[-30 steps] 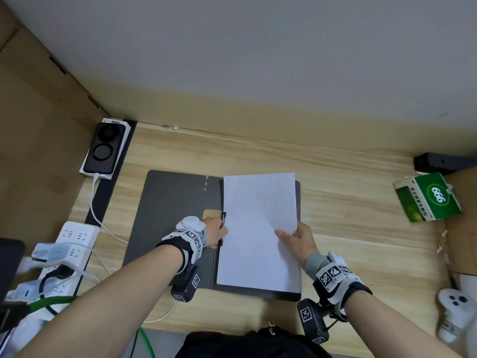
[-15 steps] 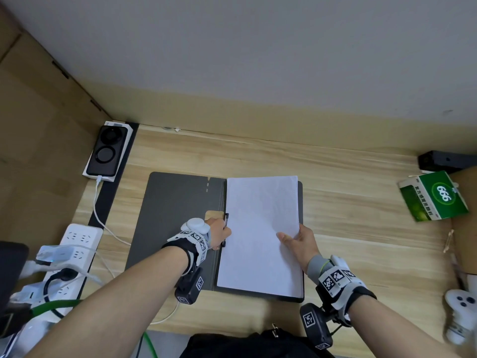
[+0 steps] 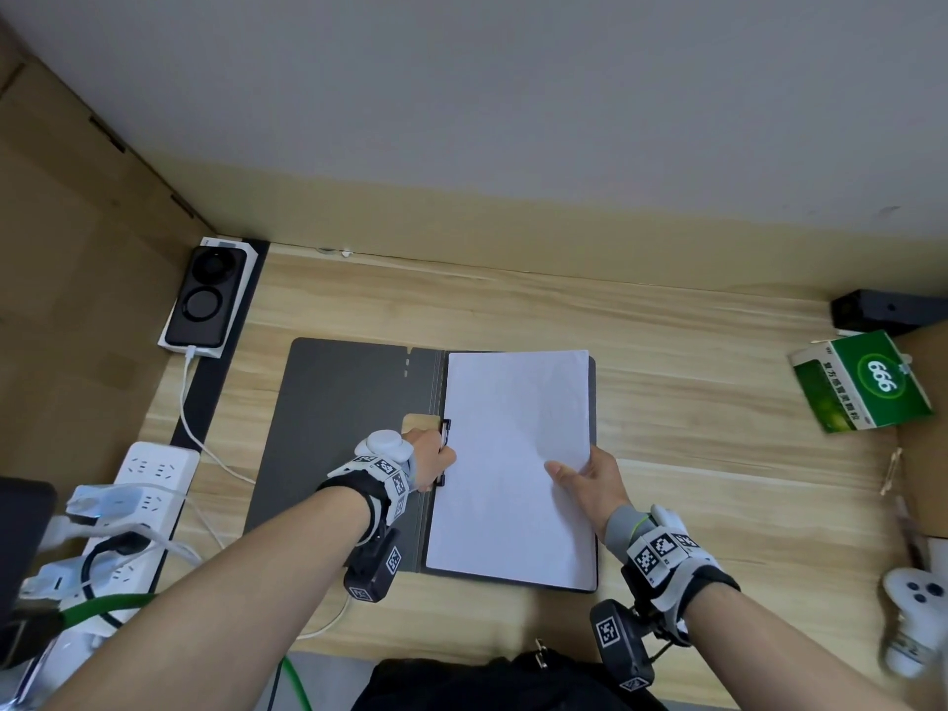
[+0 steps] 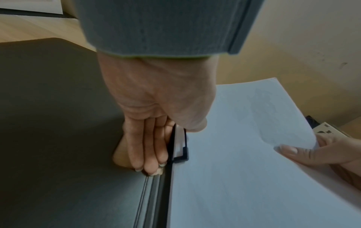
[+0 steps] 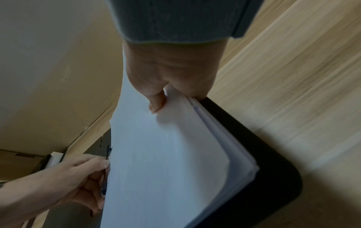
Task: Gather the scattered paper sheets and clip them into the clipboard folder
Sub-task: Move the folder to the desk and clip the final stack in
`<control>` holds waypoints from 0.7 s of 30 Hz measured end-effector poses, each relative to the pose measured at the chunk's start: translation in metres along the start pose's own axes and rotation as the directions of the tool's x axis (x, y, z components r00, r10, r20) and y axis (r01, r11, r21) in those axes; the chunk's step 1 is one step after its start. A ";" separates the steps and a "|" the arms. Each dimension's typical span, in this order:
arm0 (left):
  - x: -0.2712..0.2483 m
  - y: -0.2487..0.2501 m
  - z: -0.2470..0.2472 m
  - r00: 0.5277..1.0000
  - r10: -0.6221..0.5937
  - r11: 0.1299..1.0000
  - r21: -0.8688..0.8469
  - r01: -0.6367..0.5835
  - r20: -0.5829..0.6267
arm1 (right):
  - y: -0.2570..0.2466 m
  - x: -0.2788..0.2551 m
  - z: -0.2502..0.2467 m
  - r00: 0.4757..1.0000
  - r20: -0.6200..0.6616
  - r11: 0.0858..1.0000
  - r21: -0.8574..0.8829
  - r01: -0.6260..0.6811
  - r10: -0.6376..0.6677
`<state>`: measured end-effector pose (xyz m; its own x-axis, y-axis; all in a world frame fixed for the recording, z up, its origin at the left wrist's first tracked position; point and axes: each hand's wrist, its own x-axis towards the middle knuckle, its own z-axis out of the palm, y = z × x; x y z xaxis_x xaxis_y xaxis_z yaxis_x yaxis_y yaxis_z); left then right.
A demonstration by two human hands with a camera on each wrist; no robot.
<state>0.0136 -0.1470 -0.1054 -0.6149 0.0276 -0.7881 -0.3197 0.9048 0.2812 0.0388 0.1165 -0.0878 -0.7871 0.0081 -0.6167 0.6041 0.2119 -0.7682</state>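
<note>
Paper stack (image 3: 513,464) on right panel of open clipboard folder (image 3: 338,428). Left hand (image 3: 428,461) squeezing spine clip (image 4: 180,143) open; right hand (image 3: 590,484) pinching stack edge. Step: clipping. Next: seat edge under clip, release.

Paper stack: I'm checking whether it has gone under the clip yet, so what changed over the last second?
The paper stack slid slightly toward the clip, squaring up on the clipboard folder. Both hands kept their holds: the left hand grips the clip, the right hand pinches the stack's right edge.
</note>
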 end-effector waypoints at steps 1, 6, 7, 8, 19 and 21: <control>0.000 0.000 0.000 1.000 0.002 1.000 0.000 -0.002 -0.011 | 0.001 0.001 0.000 1.000 -0.001 1.000 0.001 -0.011 0.011; -0.002 0.007 0.005 0.996 0.008 0.996 0.084 -0.001 -0.085 | 0.010 0.012 -0.005 0.994 0.002 0.991 -0.065 -0.113 0.114; -0.001 0.009 0.006 0.995 0.001 0.992 0.124 0.011 -0.103 | 0.012 0.015 -0.007 0.990 0.014 0.986 -0.086 -0.140 0.141; -0.001 0.011 0.008 0.993 -0.008 0.988 0.153 0.026 -0.114 | 0.015 0.019 -0.010 0.987 0.029 0.983 -0.094 -0.155 0.158; -0.007 0.028 0.012 0.987 0.060 0.982 0.184 -0.032 -0.149 | 0.028 0.020 -0.046 0.984 -0.091 0.957 -0.234 -0.169 0.151; -0.010 0.036 0.011 0.985 0.116 0.983 0.160 -0.095 -0.127 | 0.028 0.015 -0.058 0.980 -0.135 0.940 -0.292 -0.178 0.143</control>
<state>0.0167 -0.1102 -0.0935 -0.7344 0.0783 -0.6741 -0.1404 0.9543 0.2638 0.0371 0.1797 -0.1085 -0.7019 0.1706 -0.6916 0.6714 0.4830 -0.5622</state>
